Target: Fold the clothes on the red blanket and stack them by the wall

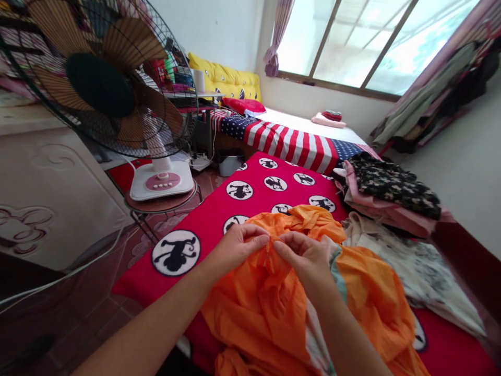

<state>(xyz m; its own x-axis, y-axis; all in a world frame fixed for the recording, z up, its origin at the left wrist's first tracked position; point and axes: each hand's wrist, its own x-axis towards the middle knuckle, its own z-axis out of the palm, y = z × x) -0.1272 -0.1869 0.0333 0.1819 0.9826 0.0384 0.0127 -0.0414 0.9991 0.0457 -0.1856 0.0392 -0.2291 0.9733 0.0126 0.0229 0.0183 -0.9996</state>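
A crumpled orange garment lies in front of me on a red bedspread printed with black-and-white cartoon circles. My left hand pinches a fold of the orange cloth near its upper edge, fingers closed on it. My right hand grips the same fold just to the right, fingertips pressed together on the fabric. The two hands almost touch. Part of the garment hangs over the bed's near edge.
A pile of folded clothes and a pale floral cloth lie to the right on the bed. A standing fan sits on a small round stool at left. A second bed with a striped flag cover stands beyond, under the window.
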